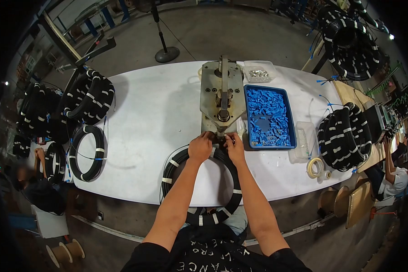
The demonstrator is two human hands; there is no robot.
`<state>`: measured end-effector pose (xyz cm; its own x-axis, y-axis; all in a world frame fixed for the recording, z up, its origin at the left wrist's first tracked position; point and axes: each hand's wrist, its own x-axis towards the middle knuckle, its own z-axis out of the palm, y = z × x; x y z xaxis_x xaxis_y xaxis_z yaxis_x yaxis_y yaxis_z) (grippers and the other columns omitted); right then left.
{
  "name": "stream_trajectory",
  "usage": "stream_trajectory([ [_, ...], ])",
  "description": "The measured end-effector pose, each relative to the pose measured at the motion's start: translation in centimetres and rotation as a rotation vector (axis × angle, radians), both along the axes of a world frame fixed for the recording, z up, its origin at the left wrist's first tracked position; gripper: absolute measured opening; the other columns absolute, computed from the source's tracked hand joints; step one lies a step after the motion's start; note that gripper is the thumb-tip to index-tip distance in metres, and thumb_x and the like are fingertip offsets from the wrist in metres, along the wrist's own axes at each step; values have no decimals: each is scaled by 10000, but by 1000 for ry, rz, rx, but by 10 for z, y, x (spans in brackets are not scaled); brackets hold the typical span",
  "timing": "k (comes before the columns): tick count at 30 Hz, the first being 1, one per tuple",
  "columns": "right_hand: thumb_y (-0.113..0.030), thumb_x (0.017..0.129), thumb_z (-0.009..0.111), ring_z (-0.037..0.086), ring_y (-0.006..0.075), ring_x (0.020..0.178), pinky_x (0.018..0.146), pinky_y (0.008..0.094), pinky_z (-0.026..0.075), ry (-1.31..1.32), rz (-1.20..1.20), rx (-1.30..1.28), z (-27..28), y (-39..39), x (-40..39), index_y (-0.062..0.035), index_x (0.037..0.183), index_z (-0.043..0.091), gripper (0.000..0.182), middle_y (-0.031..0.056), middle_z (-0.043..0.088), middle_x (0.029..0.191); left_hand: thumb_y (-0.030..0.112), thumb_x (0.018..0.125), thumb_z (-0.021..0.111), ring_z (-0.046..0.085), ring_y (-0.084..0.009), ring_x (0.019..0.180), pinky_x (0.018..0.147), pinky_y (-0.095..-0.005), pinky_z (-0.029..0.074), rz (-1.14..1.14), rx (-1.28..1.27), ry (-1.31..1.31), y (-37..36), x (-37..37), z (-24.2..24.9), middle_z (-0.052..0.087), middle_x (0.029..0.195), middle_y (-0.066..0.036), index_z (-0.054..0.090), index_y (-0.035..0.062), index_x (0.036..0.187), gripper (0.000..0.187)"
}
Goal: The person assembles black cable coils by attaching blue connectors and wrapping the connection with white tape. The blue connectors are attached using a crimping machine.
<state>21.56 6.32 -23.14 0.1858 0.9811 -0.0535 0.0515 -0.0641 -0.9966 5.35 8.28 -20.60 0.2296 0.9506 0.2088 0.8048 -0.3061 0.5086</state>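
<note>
A metal bench press (pixel 223 93) stands on the white table. My left hand (pixel 200 147) is at the left of the press's lower end, fingers closed; what they hold is hidden. My right hand (pixel 234 148) is just to the right of it, thumb and fingers pinched around something too small to make out. Under my forearms lies a black cable coil (pixel 234 195) bound with white tape, its near side hanging over the table's front edge. To the right of the press is a blue tray (pixel 270 147) of small blue connectors (pixel 269 106).
Clear plastic boxes (pixel 259 71) sit behind and right of the tray. Tape rolls (pixel 314 167) lie at the right, beside stacked cable coils (pixel 344 136). More coils (pixel 87 153) are at the left. Other people (pixel 43 190) sit at both sides.
</note>
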Motion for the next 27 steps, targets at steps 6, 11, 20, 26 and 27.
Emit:
stream_trajectory([
  [6, -141, 983, 565, 560, 86, 667, 609, 243, 447, 1, -22, -25, 6, -1, 0, -10, 1005, 590, 135, 18, 593, 809, 155, 902, 483, 653, -356, 825, 692, -461, 533, -2, -30, 8, -2, 1, 7, 659, 970, -113, 603, 97, 1017, 176],
  [11, -155, 987, 569, 559, 73, 674, 590, 227, 440, 10, -13, -26, 3, -1, 0, -33, 1018, 596, 128, 3, 596, 841, 157, 907, 484, 653, -359, 812, 691, -464, 531, -4, -15, -6, -2, 1, 6, 659, 980, -107, 603, 101, 1021, 175],
  [20, -160, 988, 570, 557, 72, 682, 612, 226, 440, 18, -9, -24, 4, -1, 1, -36, 1024, 595, 132, -4, 594, 840, 159, 917, 486, 654, -359, 796, 680, -465, 530, -1, 6, -8, -2, 1, 3, 659, 966, -104, 606, 102, 1015, 165],
  [26, -169, 989, 572, 558, 69, 682, 609, 226, 443, 20, -9, -20, 3, -1, 1, -36, 1023, 593, 139, -7, 591, 835, 156, 915, 485, 654, -358, 797, 680, -462, 530, 5, 18, -14, -1, 2, 1, 661, 956, -105, 608, 104, 1015, 166],
  [27, -173, 989, 572, 558, 69, 682, 607, 225, 442, 20, -8, -21, 2, -2, 1, -36, 1022, 593, 142, -6, 590, 834, 155, 914, 486, 654, -357, 798, 680, -461, 530, 7, 21, -11, -1, 1, -1, 661, 955, -105, 609, 106, 1015, 166],
])
